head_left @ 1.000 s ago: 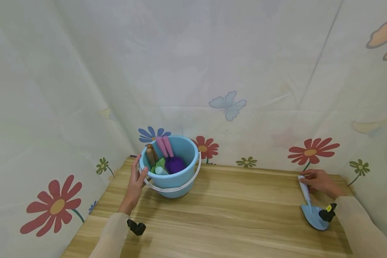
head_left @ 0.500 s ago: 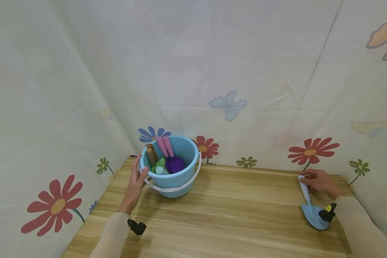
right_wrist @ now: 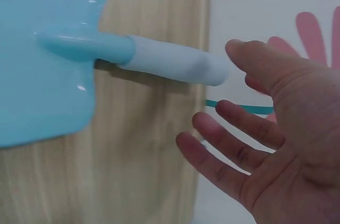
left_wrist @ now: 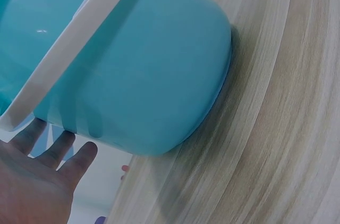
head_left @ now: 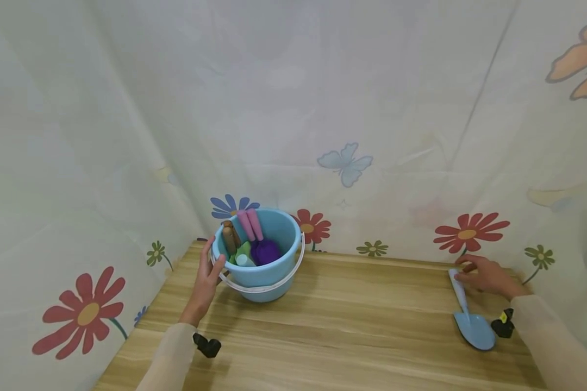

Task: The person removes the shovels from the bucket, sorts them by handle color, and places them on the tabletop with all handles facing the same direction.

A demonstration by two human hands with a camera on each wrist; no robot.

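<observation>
A light blue bucket (head_left: pixel 264 279) with a white handle (head_left: pixel 274 287) stands at the left of the wooden table. My left hand (head_left: pixel 206 277) rests against its left side, the fingers fairly straight along the wall in the left wrist view. Inside the bucket are two pink handles (head_left: pixel 250 225), a purple scoop-shaped piece (head_left: pixel 268 252), brown handles (head_left: pixel 231 239), a green piece (head_left: pixel 242 252) and a pale blue piece (head_left: pixel 245 260). A light blue toy trowel (head_left: pixel 475 330) lies at the right. Just off its pale grip, my right hand (right_wrist: pixel 289 128) has its fingers spread, holding nothing.
The wooden table (head_left: pixel 362 315) runs between the bucket and the trowel. A pale curtain (head_left: pixel 274 108) printed with flowers and butterflies hangs along the back and both sides, close behind the bucket.
My right hand has let go of the trowel's grip and shifted slightly right, its fingers loosened. The trowel stays on the table. The left hand and bucket keep their places. The head view tilts slightly.
</observation>
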